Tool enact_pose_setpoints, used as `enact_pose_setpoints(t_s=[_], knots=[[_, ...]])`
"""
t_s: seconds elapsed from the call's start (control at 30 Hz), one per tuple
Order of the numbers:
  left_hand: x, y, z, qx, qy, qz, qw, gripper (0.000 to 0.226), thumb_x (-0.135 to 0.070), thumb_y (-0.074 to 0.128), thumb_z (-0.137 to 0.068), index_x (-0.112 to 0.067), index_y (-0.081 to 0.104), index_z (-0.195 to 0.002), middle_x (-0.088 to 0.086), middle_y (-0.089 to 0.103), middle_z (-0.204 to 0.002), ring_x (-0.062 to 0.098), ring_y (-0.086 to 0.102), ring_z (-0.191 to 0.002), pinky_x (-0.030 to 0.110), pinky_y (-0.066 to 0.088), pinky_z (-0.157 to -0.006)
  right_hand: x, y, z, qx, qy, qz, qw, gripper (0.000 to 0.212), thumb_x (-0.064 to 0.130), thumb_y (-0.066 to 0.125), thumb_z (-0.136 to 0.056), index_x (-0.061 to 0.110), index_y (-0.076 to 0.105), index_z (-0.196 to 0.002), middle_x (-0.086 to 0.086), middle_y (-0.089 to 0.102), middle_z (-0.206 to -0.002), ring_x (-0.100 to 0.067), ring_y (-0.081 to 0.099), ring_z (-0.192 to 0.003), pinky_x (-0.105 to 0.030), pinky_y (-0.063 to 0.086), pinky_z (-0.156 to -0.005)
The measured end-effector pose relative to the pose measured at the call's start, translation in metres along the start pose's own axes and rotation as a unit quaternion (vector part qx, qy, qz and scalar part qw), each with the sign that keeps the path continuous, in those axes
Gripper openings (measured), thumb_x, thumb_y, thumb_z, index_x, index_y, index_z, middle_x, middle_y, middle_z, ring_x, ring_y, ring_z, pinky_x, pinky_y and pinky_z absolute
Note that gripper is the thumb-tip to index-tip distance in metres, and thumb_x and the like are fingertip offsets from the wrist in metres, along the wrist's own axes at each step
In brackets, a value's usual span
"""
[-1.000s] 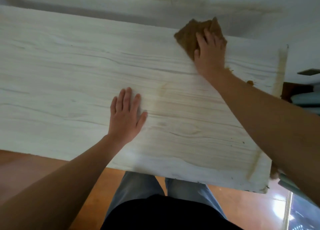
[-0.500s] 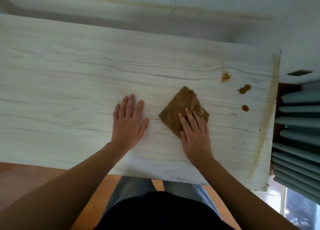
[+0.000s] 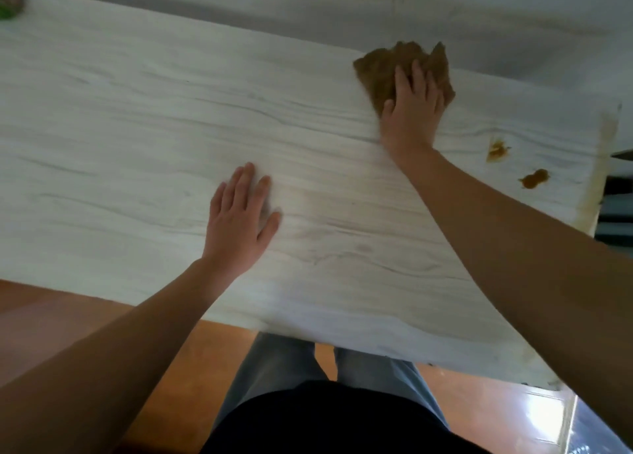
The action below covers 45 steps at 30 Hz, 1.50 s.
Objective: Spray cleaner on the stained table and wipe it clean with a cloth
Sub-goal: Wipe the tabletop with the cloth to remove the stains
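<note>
At the far left corner of the table (image 3: 137, 128) a blurred green thing (image 3: 8, 4) shows only in part, too cut off to tell what it is. The left hand (image 3: 239, 220) lies flat on the pale wood-grain top near the middle, palm down, fingers straight and close together, thumb out to the side, holding nothing. Right of it, the right hand (image 3: 412, 111) reaches to the table's far edge and presses the brown cloth (image 3: 387, 66) against the surface with straight, slightly spread fingers; the cloth bunches out beyond the fingertips and to the left of the thumb. Further right, well apart from the cloth, two brown stains (image 3: 496, 148) (image 3: 534, 178) sit on the bare top, near a yellowish streak (image 3: 608, 135) along the table's right edge.

Half a second ago the right hand and cloth were down near the middle of the table, just beside the left hand; they have since slid away to the far edge, much where they were a second ago. The left hand has stayed planted in the same spot, and the stains are unwiped
</note>
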<state>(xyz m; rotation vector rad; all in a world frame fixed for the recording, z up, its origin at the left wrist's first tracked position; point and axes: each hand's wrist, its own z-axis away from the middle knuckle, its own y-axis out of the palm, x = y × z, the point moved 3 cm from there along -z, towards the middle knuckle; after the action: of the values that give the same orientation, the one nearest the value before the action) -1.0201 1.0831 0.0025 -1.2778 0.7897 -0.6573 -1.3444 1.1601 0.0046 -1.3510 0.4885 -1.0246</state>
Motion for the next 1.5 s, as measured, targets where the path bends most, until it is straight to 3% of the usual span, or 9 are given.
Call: enact_pose_setpoints(t_s=[0.1,0.27,0.4,0.57,0.63,0.83,1.1,1.3,1.5], knots=[[0.0,0.0,0.001,-0.007,0.008,0.001,1.0,0.065,-0.049,0.046,-0.102,-0.012,0.041,-0.155,0.018,0.03,-0.166,0.034,0.027,-0.154,0.05,0.024,-0.124,0.03,0.012,0.026,0.011,-0.011,-0.002,1.0,0.059,0.026,0.046,-0.1,0.021,0.03,-0.156,-0.006,0.019,-0.166,-0.031,0.015,-0.152,-0.045,0.007,-0.124],[-0.002,0.002,0.001,0.005,0.001,0.005,1.0,0.067,-0.051,0.041,-0.103,-0.013,0.037,-0.157,0.017,0.025,-0.168,0.034,0.023,-0.156,0.051,0.021,-0.125,0.037,0.038,0.142,0.046,-0.163,-0.01,0.985,0.06,0.022,0.055,-0.091,0.017,0.044,-0.15,-0.01,0.034,-0.16,-0.034,0.031,-0.146,-0.05,0.021,-0.121],[0.0,0.003,0.001,0.006,0.003,0.0,1.0,0.066,-0.051,0.04,-0.104,-0.014,0.036,-0.158,0.016,0.025,-0.168,0.032,0.022,-0.156,0.049,0.021,-0.125,-0.01,0.035,0.221,0.102,-0.213,0.036,0.971,0.058,0.029,0.045,-0.099,0.022,0.032,-0.156,-0.004,0.023,-0.165,-0.025,0.019,-0.153,-0.046,0.016,-0.124],[0.004,0.003,0.0,-0.005,0.007,0.009,1.0,0.064,-0.049,0.045,-0.102,-0.015,0.039,-0.156,0.016,0.027,-0.167,0.032,0.024,-0.155,0.049,0.023,-0.124,-0.072,0.011,0.17,0.073,-0.148,0.027,0.986,0.058,0.031,0.044,-0.096,0.019,0.04,-0.152,-0.008,0.032,-0.161,-0.031,0.03,-0.148,-0.048,0.022,-0.121],[0.003,0.003,0.001,-0.004,0.007,0.013,1.0,0.064,-0.049,0.045,-0.102,-0.015,0.039,-0.156,0.016,0.027,-0.167,0.032,0.024,-0.156,0.05,0.023,-0.124,-0.08,0.0,0.12,0.034,-0.088,0.02,0.995,0.056,0.029,0.045,-0.097,0.017,0.04,-0.152,-0.011,0.032,-0.161,-0.034,0.03,-0.147,-0.047,0.014,-0.121],[0.002,0.003,0.001,0.006,0.0,0.019,1.0,0.065,-0.049,0.046,-0.102,-0.016,0.037,-0.157,0.015,0.025,-0.168,0.032,0.021,-0.156,0.049,0.02,-0.125,-0.032,-0.01,0.003,-0.004,0.032,-0.004,0.999,0.057,0.026,0.042,-0.102,0.022,0.028,-0.157,-0.005,0.016,-0.167,-0.032,0.014,-0.152,-0.048,0.008,-0.125],[-0.002,0.0,0.002,0.021,-0.001,0.013,1.0,0.066,-0.051,0.042,-0.104,-0.016,0.032,-0.159,0.016,0.021,-0.169,0.033,0.018,-0.157,0.048,0.017,-0.126,0.046,0.038,0.121,0.053,-0.162,-0.005,0.985,0.064,0.023,0.055,-0.088,0.019,0.043,-0.151,-0.011,0.032,-0.161,-0.036,0.029,-0.147,-0.05,0.019,-0.121],[-0.003,0.0,0.002,0.025,-0.012,0.01,1.0,0.068,-0.053,0.037,-0.103,-0.014,0.032,-0.159,0.017,0.023,-0.168,0.034,0.02,-0.156,0.05,0.019,-0.125,-0.025,0.041,0.257,0.112,-0.233,0.041,0.965,0.061,0.029,0.046,-0.097,0.022,0.031,-0.156,-0.003,0.021,-0.166,-0.026,0.018,-0.153,-0.047,0.016,-0.124],[-0.012,0.001,-0.002,0.018,-0.034,0.023,0.999,0.066,-0.052,0.043,-0.102,-0.011,0.039,-0.153,0.02,0.026,-0.166,0.037,0.022,-0.155,0.053,0.021,-0.124,-0.118,0.004,0.203,0.103,-0.213,0.062,0.97,0.061,0.033,0.047,-0.093,0.022,0.039,-0.153,-0.007,0.032,-0.162,-0.031,0.031,-0.147,-0.05,0.025,-0.12]])
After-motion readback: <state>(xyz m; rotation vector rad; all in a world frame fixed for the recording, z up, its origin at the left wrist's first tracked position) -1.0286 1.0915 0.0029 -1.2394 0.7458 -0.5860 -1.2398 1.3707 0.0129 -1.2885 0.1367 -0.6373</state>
